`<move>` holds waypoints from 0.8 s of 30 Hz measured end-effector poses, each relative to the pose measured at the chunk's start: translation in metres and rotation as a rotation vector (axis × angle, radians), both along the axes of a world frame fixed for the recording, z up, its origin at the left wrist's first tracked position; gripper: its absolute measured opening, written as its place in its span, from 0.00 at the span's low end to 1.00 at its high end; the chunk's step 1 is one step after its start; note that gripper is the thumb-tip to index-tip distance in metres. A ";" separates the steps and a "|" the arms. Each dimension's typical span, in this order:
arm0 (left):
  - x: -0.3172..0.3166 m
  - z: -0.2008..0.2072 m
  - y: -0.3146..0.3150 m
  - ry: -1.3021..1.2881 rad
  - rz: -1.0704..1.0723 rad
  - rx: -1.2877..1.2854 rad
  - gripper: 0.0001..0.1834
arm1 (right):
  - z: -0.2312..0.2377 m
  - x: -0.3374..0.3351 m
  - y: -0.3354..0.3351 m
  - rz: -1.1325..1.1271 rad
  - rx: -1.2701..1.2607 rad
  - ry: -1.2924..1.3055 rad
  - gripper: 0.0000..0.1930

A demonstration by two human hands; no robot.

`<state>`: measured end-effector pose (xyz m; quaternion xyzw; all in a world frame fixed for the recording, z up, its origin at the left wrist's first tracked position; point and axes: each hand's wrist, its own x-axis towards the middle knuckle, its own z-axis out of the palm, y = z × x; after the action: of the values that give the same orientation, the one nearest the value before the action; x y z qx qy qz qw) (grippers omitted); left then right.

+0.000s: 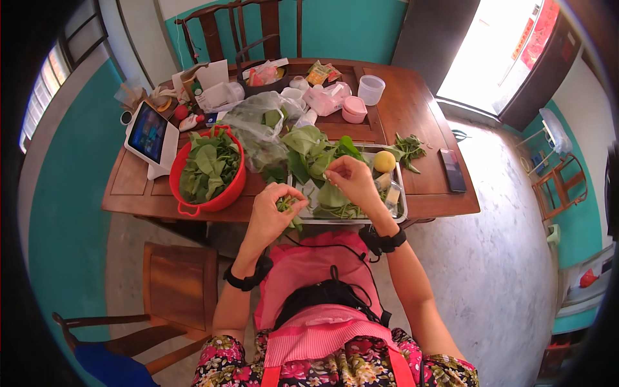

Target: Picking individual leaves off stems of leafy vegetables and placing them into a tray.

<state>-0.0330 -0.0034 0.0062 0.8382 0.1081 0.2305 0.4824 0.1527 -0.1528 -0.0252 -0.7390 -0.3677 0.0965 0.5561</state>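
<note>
My left hand (276, 209) is closed around some leafy greens (284, 204), whose stems and leaves stick out below its fingers at the tray's left front corner. Over the metal tray (401, 209), the thumb and fingers of my right hand (353, 182) are pinched together beside broad green leaves (308, 143); what lies between the fingertips is too small to tell. Loose stems and leaves lie in the tray, along with a round yellow fruit (384, 161). A red colander (240, 177) heaped with picked leaves stands to the left.
Behind the tray lies a clear plastic bag (255, 126). A tablet-like screen (152, 138) stands at the left, and a phone (452, 170) rests at the right beside loose greens (409, 152). Farther back are a pink container (354, 109) and a clear tub (371, 89). A wooden chair (179, 284) is at left.
</note>
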 end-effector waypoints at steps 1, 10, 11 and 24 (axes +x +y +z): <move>0.004 0.001 -0.002 -0.005 -0.003 0.001 0.07 | 0.005 0.002 -0.004 0.036 0.087 0.167 0.08; 0.051 0.002 -0.027 -0.246 0.125 0.260 0.08 | 0.025 -0.007 -0.032 0.128 0.265 0.502 0.10; 0.053 0.005 -0.031 -0.248 0.133 0.325 0.08 | 0.026 -0.009 -0.033 0.132 0.256 0.555 0.10; 0.049 -0.012 -0.021 -0.122 -0.055 0.205 0.07 | 0.010 -0.018 -0.033 0.115 0.279 0.836 0.05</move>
<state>0.0158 -0.0242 -0.0059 0.8701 0.0314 0.2775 0.4061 0.1349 -0.1860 -0.0156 -0.5326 -0.1612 0.3674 0.7452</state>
